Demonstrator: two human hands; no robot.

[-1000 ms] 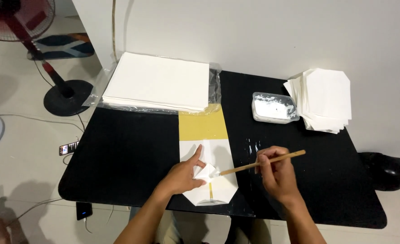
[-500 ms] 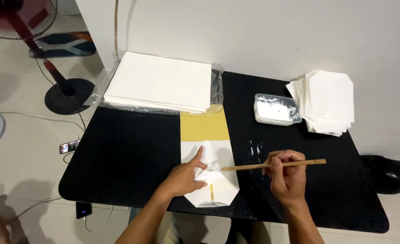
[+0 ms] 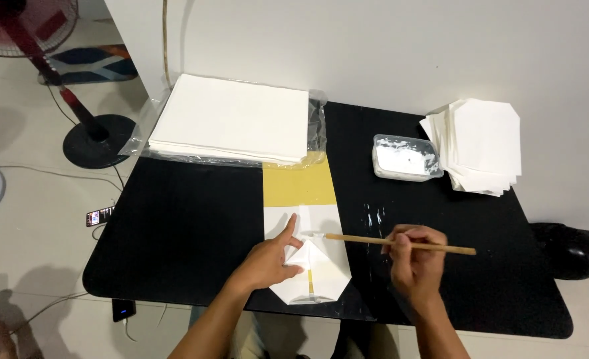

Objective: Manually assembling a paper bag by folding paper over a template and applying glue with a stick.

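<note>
Only thin wooden stick (image 3: pixel 401 244), creased white paper (image 3: pixel 311 266)

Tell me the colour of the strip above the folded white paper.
Mustard yellow strip, clearest in the head view.

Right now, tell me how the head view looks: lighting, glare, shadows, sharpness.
Head view: even indoor light, sharp throughout; glare streaks on the glossy black table beside the right hand; white paper stack and paste tub bright, nearly washed out; soft shadow under the left hand on the folded sheet; fan base slightly bowed at the frame edge.
</note>
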